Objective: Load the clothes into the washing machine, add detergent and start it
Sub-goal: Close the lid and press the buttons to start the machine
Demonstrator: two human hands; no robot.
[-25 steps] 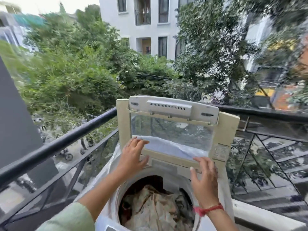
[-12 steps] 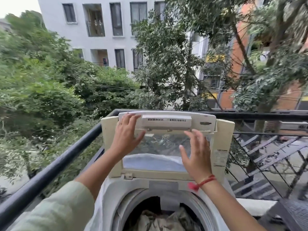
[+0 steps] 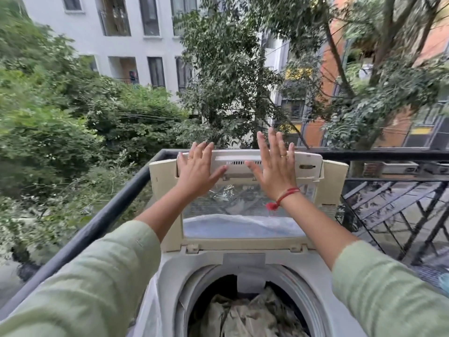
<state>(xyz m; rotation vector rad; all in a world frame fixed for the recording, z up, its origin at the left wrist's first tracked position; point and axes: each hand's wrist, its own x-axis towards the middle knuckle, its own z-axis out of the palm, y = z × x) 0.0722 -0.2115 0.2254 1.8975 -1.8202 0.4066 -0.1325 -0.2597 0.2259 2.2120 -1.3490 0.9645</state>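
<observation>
A top-loading washing machine (image 3: 167, 268) stands in front of me on a balcony. Its cream lid (image 3: 332, 183) with a clear window is raised upright. My left hand (image 3: 196, 171) lies flat against the lid's upper left, its fingers straight and reaching the top edge. My right hand (image 3: 273, 166), with a red thread at the wrist, is spread flat at the lid's upper middle, its fingertips above the rim. In the drum below lie crumpled beige and grey clothes (image 3: 247, 314).
A black metal railing (image 3: 102, 220) runs along the left and behind the machine, with black grille panels (image 3: 398, 215) on the right. Beyond it are trees and buildings far below. A clear plastic cover (image 3: 148, 310) hangs at the machine's left side.
Both hands have slid from the lid's lower frame up to its top edge. The lid has gone more upright, and my view has risen.
</observation>
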